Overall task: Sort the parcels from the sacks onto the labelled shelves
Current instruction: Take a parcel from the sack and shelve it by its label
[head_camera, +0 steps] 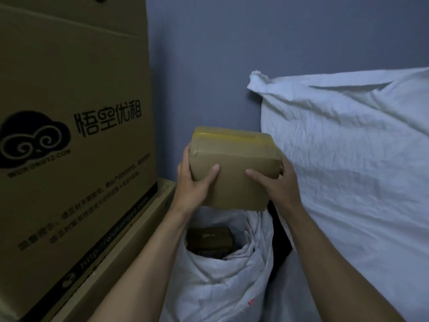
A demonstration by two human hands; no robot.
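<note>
- Looming on the left, the printed carton (69, 135) crowds the left arm; a careless swing could clip it.
- The full sack (348, 159) hems in the right side likewise.
- The open sack (220, 280) sits directly beneath, with a dark parcel (209, 238) in its mouth; a drop would land there.
- The taped parcel (232, 168) is held in the air above it with no label showing, so misshelving is possible.
- The left hand (195, 182) and right hand (276, 182) clasp its ends with thumbs across the near face; a loose clasp could slip.

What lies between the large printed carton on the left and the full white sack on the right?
Head view: the taped parcel, gripped by the left hand and right hand, above an open sack holding another parcel.
</note>
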